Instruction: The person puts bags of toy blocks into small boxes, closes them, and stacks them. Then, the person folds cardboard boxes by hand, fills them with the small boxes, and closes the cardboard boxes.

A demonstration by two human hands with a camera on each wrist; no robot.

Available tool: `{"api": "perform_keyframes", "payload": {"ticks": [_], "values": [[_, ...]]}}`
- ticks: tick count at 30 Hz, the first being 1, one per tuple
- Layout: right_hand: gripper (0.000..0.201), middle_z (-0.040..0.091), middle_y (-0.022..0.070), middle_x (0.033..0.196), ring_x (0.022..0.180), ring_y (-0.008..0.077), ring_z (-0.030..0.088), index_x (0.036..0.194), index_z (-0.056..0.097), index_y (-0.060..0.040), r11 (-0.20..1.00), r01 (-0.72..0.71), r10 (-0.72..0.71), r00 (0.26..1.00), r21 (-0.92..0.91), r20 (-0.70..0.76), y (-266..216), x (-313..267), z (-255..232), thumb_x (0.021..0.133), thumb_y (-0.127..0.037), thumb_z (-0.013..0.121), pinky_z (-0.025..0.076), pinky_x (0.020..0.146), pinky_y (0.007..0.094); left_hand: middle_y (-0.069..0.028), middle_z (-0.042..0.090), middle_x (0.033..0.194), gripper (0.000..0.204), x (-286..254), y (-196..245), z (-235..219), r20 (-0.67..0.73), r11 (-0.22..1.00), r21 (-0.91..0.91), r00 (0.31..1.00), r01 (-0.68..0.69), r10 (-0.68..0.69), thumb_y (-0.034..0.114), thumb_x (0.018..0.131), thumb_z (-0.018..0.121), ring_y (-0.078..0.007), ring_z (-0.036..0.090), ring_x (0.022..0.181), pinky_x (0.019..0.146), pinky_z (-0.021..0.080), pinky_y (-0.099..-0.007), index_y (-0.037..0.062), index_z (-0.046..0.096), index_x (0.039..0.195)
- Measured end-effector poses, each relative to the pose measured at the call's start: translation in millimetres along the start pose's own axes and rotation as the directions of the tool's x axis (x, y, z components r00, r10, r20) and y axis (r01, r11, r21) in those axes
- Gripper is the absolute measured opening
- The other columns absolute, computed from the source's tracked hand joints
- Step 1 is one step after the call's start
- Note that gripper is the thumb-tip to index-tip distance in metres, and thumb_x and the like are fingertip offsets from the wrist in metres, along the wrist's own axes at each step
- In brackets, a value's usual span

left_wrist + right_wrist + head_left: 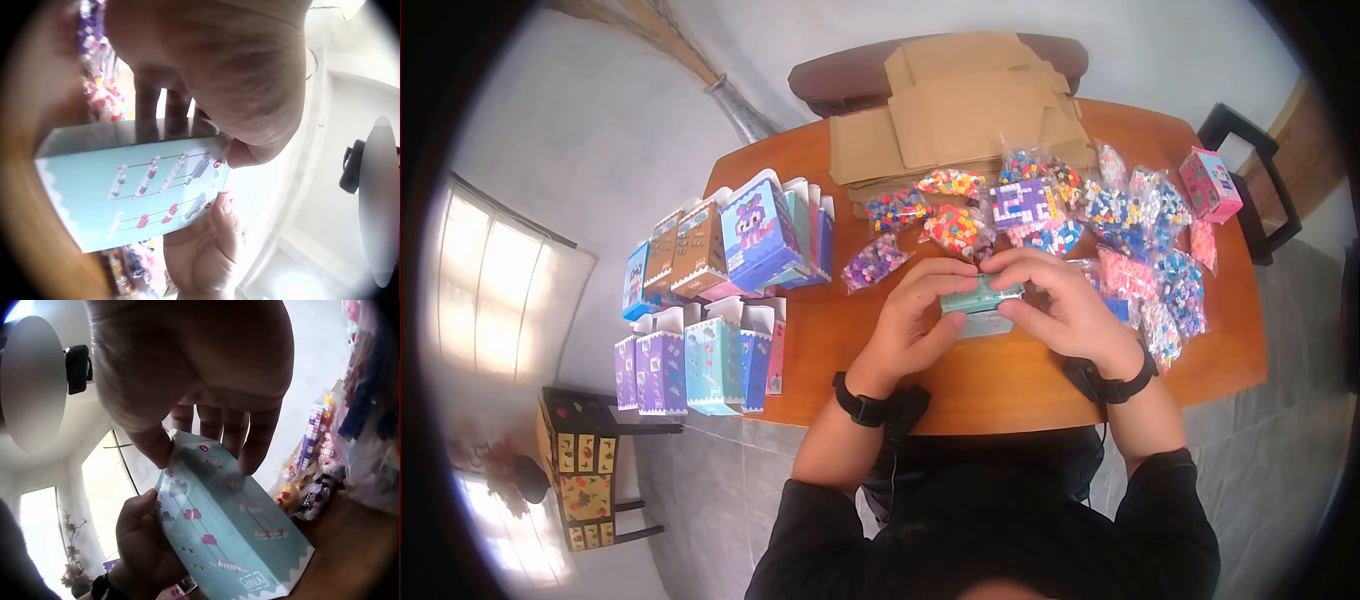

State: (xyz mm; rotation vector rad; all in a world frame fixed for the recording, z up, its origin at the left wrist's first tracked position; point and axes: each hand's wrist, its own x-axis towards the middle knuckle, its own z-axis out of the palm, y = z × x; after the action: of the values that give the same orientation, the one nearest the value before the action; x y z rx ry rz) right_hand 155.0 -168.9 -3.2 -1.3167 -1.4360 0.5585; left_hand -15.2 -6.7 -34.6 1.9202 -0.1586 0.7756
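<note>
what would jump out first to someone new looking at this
Probably the clear bags of bright, multicoloured pieces scattered over the middle and right of the table, against the cluster of printed boxes on the left. Then the eye likely drops to the near middle, where the left hand and right hand hold a teal box.

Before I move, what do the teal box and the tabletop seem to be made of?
The teal box is probably thin card with a smooth printed finish, judging by its crisp folds. The tabletop looks like varnished wood or veneer: orange-brown with a soft sheen; I can't tell which.
</note>
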Motion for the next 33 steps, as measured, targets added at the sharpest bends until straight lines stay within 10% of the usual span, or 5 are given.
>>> {"api": "perform_keyframes", "payload": {"ticks": [12, 20, 24, 28, 33], "values": [[0.01, 0.063, 0.0148, 0.121, 0.107, 0.031, 0.064, 0.091, 0.067, -0.0014, 0.994, 0.074, -0.074, 0.997, -0.082, -0.001, 10.5, -0.9, -0.7, 0.084, -0.005, 0.072, 0.05, 0.09, 0.038, -0.0124, 0.061, 0.125, 0.027, -3.3, -8.7, 1.4, 0.004, 0.995, 0.094, 0.999, -0.033, 0.032, -0.005, 0.074, 0.079, -0.0269, 0.06, 0.114, 0.091, 0.05, -0.0361, 0.0084, 0.068, 0.096], [0.079, 0.061, 0.0171, 0.123, 0.113, 0.029, 0.062, 0.146, 0.034, -0.0058, 0.993, -0.112, 0.113, 0.993, 0.033, -0.034, 5.9, -2.2, 6.2, 0.079, -0.003, 0.077, 0.049, 0.096, 0.0389, -0.0135, 0.056, 0.127, 0.032, -7.9, -16.1, 4.8, -0.215, 0.988, -0.151, 0.977, -0.036, 0.003, -0.006, 0.08, 0.076, -0.0251, 0.058, 0.114, 0.098, 0.048, -0.0371, 0.0071, 0.061, 0.104], [0.086, 0.06, 0.0172, 0.123, 0.115, 0.0277, 0.061, 0.149, 0.028, -0.0039, 0.979, -0.17, 0.179, 0.981, -0.111, 0.075, 1.2, -0.5, 3.4, 0.079, -0.003, 0.077, 0.048, 0.098, 0.0381, -0.0146, 0.053, 0.13, 0.037, -6.4, -16.6, 3.8, -0.351, 0.957, -0.275, 0.936, -0.095, -0.008, -0.003, 0.082, 0.077, -0.0252, 0.056, 0.119, 0.1, 0.047, -0.0385, 0.0068, 0.056, 0.111], [0.07, 0.055, 0.0091, 0.126, 0.121, 0.016, 0.052, 0.143, 0.038, -0.0032, 0.88, -0.184, 0.186, 0.982, 0.437, 0.039, 18.6, -3.0, 5.8, 0.083, 0.003, 0.074, 0.043, 0.101, 0.0316, -0.0155, 0.051, 0.135, 0.065, -2.2, -15.1, 6.0, -0.51, 0.963, -0.245, 0.86, -0.111, -0.031, 0.026, 0.085, 0.08, -0.0258, 0.054, 0.122, 0.104, 0.044, -0.0408, 0.0052, 0.042, 0.132], [0.05, 0.065, 0.0067, 0.107, 0.074, 0.0087, 0.061, 0.131, 0.053, 0.0023, 0.828, -0.107, 0.339, 0.878, 0.55, -0.339, -13.0, -0.2, -42.7, 0.089, -0.016, 0.072, 0.051, 0.063, 0.0239, -0.0154, 0.051, 0.138, 0.067, -5.8, -12.0, 3.9, -0.468, 0.952, -0.299, 0.88, -0.068, -0.084, 0.037, 0.091, 0.072, -0.0223, 0.057, 0.114, 0.09, 0.049, -0.0347, 0.0023, 0.039, 0.137]]}}
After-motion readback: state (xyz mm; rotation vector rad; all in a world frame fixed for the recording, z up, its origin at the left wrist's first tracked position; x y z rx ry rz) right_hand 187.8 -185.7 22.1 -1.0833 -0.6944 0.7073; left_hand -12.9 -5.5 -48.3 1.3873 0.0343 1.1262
